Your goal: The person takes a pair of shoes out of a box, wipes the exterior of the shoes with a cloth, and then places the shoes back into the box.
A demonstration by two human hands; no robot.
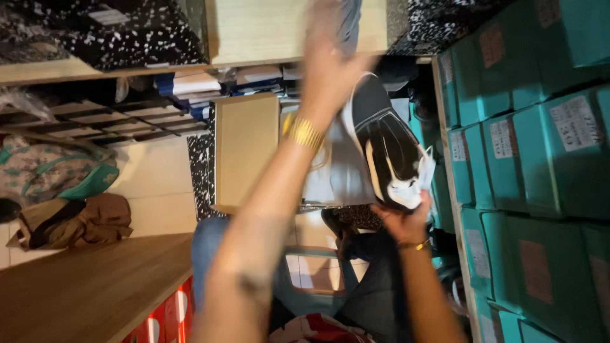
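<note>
Cramped storeroom, stacked high with teal shoe boxes (540, 159) along the right side, white labels on their ends. Wooden desk (89, 292) at lower left, red boxes (168, 317) tucked beneath its edge. Pale tiled floor (159, 184) beyond, with a brown bag (76, 222) and a green patterned bundle (51, 168) lying on it. Open cardboard box lid (246, 149) standing near the centre, speckled black-and-white panels (121, 38) above.

Black-and-white sneaker (389, 152) held up in the middle of the view, toe end low. Right hand (406, 219) closed around the sneaker's lower white end, thin gold bracelet (416, 244) at the wrist. Left hand (330, 44) raised high and blurred, resting against the sneaker's upper end; grip unclear, cannot tell whether closed or flat. Gold bangle (305, 132) on the left wrist. Grey wrapping paper (337, 178) hanging behind the sneaker. Blue jeans (375, 298) below.
</note>
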